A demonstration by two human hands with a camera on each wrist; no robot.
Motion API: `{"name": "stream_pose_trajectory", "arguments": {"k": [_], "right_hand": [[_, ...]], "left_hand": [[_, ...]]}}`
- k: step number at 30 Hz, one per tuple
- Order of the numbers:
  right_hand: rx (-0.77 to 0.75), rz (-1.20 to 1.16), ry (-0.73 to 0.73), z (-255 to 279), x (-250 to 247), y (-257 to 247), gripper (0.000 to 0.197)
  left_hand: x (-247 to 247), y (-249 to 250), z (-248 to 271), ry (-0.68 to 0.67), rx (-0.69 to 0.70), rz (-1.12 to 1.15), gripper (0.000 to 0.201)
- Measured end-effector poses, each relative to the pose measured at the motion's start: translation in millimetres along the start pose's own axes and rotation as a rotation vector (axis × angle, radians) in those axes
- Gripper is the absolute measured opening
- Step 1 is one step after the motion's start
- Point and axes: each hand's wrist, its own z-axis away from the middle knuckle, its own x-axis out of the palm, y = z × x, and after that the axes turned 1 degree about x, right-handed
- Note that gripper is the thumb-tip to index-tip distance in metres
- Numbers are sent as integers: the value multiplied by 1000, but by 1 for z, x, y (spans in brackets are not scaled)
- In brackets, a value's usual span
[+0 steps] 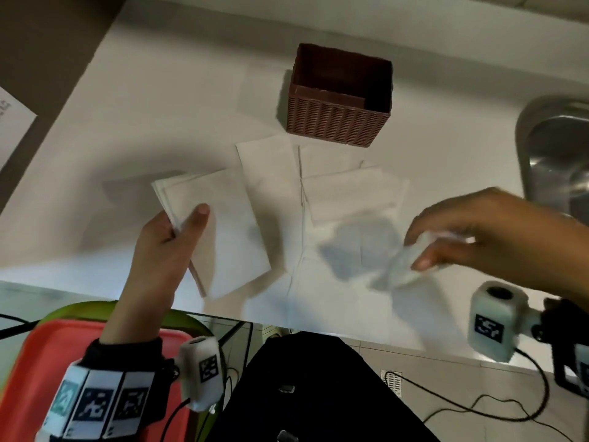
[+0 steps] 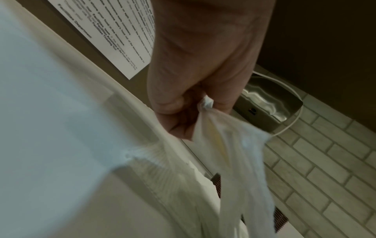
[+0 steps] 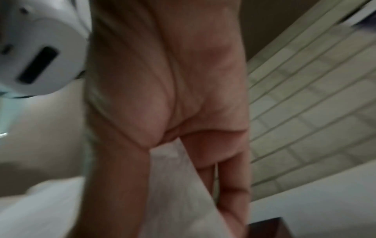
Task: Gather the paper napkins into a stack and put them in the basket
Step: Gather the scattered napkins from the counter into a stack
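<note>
L hand [image 1: 165,237] grips a stack of napkins [image 1: 220,231] by its near-left corner, thumb on top, held just above the white counter [image 1: 127,129]. R hand [image 1: 478,231] pinches one blurred napkin [image 1: 398,266] between thumb and fingers, lifted off the counter. More loose napkins [image 1: 347,193] lie flat btwn the hands and the brown basket [image 1: 338,122], overlapping; nearest ones sit just in front of it. Basket stands upright w/ nothing seen inside. Steel sink [image 1: 554,154] at far right, printed sheet [image 1: 12,122] at left, red tray [image 1: 28,362] below the counter edge.
</note>
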Motion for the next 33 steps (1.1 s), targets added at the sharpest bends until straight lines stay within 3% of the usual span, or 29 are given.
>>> {"name": "stream_pose_trajectory", "arguments": {"k": [3, 6, 8, 12, 16, 18, 23, 27, 33], "right_hand": [[-78, 259, -385, -36, 20, -8, 18], [-143, 318, -468, -74, 62, -23, 40], [-185, 280, -490, -89, 88, -30, 43], [-310, 266, -386, -102, 109, -25, 41], [-511, 460, -297, -102, 119, -16, 58], [-557, 524, -264, -101, 120, -16, 49], [-521, 351, -210, -94, 100, -9, 25], [-302, 71, -187, -81, 63, -1, 28], [-317, -79, -126, -64, 32, -13, 13]], "left_hand": [[-9, 0, 1, 51, -2, 32, 22], [-18, -4, 4, 111, 1, 41, 19], [-22, -7, 7, 131, 10, 35, 21], [-32, -15, 14, 175, 2, 33, 15], [-37, -22, 17, 200, -19, 55, 10], [-38, -24, 17, 208, -20, 59, 10], [-32, -21, 15, 168, -4, 51, 14], [-24, -18, 9, 120, -14, 59, 16], [5, -4, 5, -43, 22, 35, 12]]}}
